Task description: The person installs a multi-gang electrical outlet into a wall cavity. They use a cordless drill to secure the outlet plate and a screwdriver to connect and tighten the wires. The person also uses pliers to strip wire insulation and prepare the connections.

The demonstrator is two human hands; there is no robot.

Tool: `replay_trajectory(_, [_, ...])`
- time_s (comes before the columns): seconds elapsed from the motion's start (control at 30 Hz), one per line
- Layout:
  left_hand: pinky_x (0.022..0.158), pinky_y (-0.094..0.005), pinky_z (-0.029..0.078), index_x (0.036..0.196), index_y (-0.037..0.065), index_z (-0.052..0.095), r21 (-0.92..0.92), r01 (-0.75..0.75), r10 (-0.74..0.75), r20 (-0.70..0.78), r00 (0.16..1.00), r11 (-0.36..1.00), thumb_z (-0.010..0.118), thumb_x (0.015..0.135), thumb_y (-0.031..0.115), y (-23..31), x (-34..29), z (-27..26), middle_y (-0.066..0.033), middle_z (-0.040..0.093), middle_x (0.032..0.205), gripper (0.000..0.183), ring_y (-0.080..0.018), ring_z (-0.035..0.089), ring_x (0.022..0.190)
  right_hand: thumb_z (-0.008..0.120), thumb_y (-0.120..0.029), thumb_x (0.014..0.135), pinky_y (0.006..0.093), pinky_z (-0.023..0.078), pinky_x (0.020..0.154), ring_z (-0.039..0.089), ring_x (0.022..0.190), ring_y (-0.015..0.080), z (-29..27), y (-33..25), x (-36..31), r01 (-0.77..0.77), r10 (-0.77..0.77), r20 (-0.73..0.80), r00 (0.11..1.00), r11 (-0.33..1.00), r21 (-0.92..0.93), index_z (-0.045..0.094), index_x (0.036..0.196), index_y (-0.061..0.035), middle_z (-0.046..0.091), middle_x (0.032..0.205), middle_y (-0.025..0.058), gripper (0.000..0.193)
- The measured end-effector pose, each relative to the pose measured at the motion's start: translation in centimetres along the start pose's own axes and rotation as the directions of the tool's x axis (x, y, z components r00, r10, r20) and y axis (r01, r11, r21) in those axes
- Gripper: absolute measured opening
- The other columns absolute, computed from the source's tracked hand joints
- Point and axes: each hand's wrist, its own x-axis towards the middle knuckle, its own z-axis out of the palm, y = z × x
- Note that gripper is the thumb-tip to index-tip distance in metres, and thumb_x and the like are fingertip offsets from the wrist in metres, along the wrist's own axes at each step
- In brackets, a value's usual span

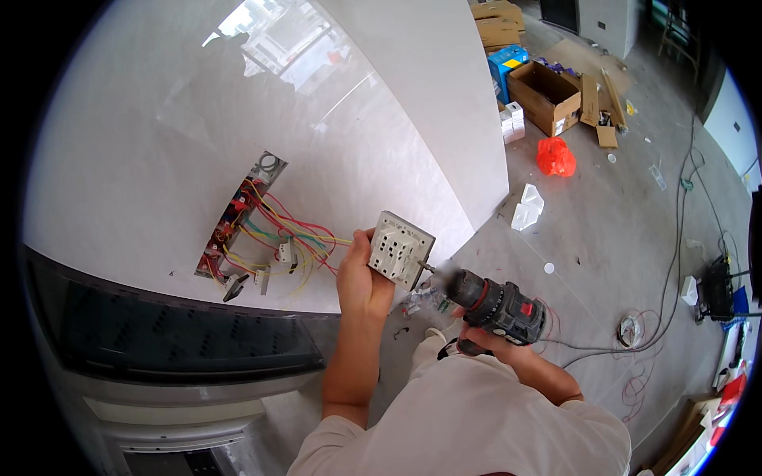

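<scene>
My left hand (363, 282) is closed around a square wall switch or socket panel (399, 250), its white back with terminal holes turned up. Red, yellow and green wires (305, 230) run toward this hand from a long cut-out (236, 218) in the glossy white wall; where they end is hidden by the hand. In my right hand (494, 343) is a black and red power drill (508, 312), gripped by its handle. Its bit (427, 266) points at the panel's right edge, and the chuck looks blurred. Whether the bit touches a screw cannot be made out.
Small wired modules (287, 253) hang below the cut-out, with a dark tilted one (235, 287) lower down. Cables (671, 293) and a wire coil (629, 331) lie on the grey floor at right. Farther off are a cardboard box (544, 97) and a red bag (556, 157).
</scene>
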Motion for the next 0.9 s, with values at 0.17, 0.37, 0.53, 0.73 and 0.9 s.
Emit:
replay_trajectory(0.17, [0.100, -0.0466, 0.055, 0.116, 0.002, 0.062, 0.045, -0.089, 0.082, 0.140, 0.987, 0.995, 0.051, 0.110, 0.029, 0.8, -1.3, -1.1, -0.0106, 0.070, 0.115, 0.030, -0.0262, 0.068, 0.110, 0.072, -0.006, 0.085, 0.0326, 0.055, 0.079, 0.068, 0.085, 0.0138, 0.4, -0.8, 0.2, 0.014, -0.019, 0.032, 0.999, 0.989, 0.146, 0.068, 0.121, -0.0058, 0.070, 0.094, 0.0045, 0.036])
replay_trajectory(0.37, [0.099, -0.0470, 0.055, 0.119, 0.001, 0.061, -0.002, -0.106, 0.105, -0.059, 0.993, 0.994, 0.054, 0.109, 0.030, 1.6, 0.2, -3.2, -0.0120, 0.069, 0.118, 0.031, -0.0270, 0.068, 0.109, 0.077, -0.012, 0.082, 0.0299, 0.053, 0.074, 0.066, 0.080, 0.0135, -3.1, 1.7, 0.1, 0.036, -0.037, -0.051, 0.998, 0.999, -0.026, 0.066, 0.121, -0.0019, 0.069, 0.094, 0.0050, 0.042])
replay_trajectory(0.53, [0.102, -0.0475, 0.054, 0.123, 0.004, 0.063, -0.093, -0.108, 0.103, -0.065, 0.993, 0.990, 0.053, 0.109, 0.027, 4.6, -1.2, -7.8, -0.0115, 0.069, 0.124, 0.029, -0.0281, 0.067, 0.116, 0.076, -0.013, 0.080, 0.0306, 0.053, 0.072, 0.066, 0.077, 0.0185, -7.5, 0.7, -2.1, 0.339, -0.220, -0.542, 0.811, 0.932, 0.129, 0.055, 0.138, 0.0026, 0.069, 0.111, 0.0145, 0.064])
replay_trajectory(0.73, [0.104, -0.0478, 0.054, 0.130, 0.005, 0.062, -0.113, 0.072, -0.110, -0.385, 0.916, 0.991, 0.050, 0.110, 0.025, 2.3, 2.0, -13.5, -0.0103, 0.069, 0.129, 0.030, -0.0275, 0.066, 0.120, 0.072, -0.006, 0.082, 0.0319, 0.054, 0.074, 0.067, 0.077, 0.0186, -12.0, 1.2, -7.3, 0.268, -0.256, -0.792, 0.554, 0.956, -0.121, 0.050, 0.143, 0.0042, 0.068, 0.117, 0.0163, 0.065])
replay_trajectory(0.9, [0.103, -0.0477, 0.053, 0.129, 0.005, 0.062, -0.222, 0.303, -0.366, -0.348, 0.863, 0.927, 0.050, 0.110, 0.026, -1.3, 4.4, -19.9, -0.0099, 0.069, 0.128, 0.031, -0.0274, 0.066, 0.118, 0.073, -0.006, 0.083, 0.0317, 0.055, 0.075, 0.067, 0.079, 0.0181, -12.7, 3.2, -9.6, 0.183, -0.200, -0.880, 0.431, 0.974, -0.132, 0.050, 0.143, 0.0042, 0.068, 0.115, 0.0161, 0.065])
